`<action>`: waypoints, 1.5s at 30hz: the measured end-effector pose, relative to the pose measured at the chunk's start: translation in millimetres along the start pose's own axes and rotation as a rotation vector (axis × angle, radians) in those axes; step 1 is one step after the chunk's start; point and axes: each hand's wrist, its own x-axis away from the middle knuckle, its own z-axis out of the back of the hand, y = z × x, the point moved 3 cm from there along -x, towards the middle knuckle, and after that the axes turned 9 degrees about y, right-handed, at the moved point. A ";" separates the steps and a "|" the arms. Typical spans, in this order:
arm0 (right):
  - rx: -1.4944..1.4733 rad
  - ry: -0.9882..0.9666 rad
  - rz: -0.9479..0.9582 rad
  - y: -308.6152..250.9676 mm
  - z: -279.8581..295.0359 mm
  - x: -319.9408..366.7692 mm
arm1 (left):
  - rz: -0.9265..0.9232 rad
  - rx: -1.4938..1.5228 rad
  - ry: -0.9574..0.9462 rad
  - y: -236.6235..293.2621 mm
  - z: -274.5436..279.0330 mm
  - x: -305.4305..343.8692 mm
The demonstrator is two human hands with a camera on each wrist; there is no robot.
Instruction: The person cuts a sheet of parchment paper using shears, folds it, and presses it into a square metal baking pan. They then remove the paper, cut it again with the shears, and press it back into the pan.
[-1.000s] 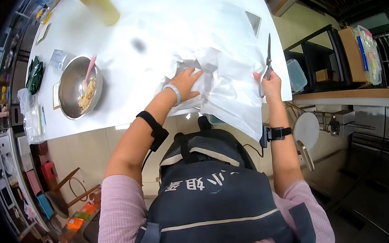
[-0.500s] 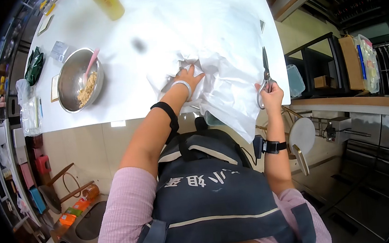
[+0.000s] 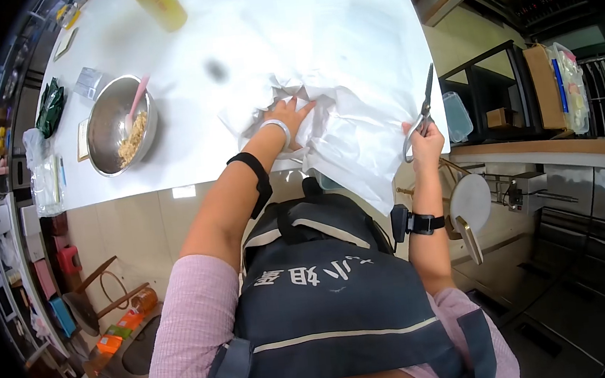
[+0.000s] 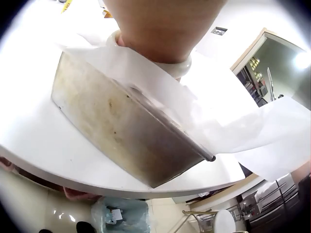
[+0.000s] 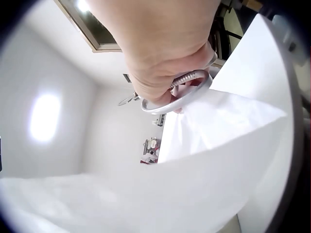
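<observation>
Gripped by the handles in the right hand [image 3: 427, 143]: scissors [image 3: 427, 94], pointed forward. Draped into and over a metal pan [image 4: 112, 119] (stained along the outside), under the left hand [image 3: 289, 120] with fingers extended: white paper [image 3: 355, 129]. Pan location: near front edge of white table [image 3: 195, 130].

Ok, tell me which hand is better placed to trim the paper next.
Probably the right hand: it holds the scissors beside the paper. The left hand reaches down into the pan and holds no scissors, so it seems better suited to steadying.
</observation>
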 end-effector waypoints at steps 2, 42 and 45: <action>0.017 -0.050 -0.022 7.5 3.2 1.8 | 0.000 -0.046 -0.005 1.2 3.5 2.1; -0.522 0.177 0.053 -55.9 23.8 -39.1 | 0.375 1.455 1.327 -116.3 76.4 110.2; -0.552 0.267 -0.030 -22.8 36.3 -9.0 | 0.514 1.300 1.144 -206.1 92.6 80.2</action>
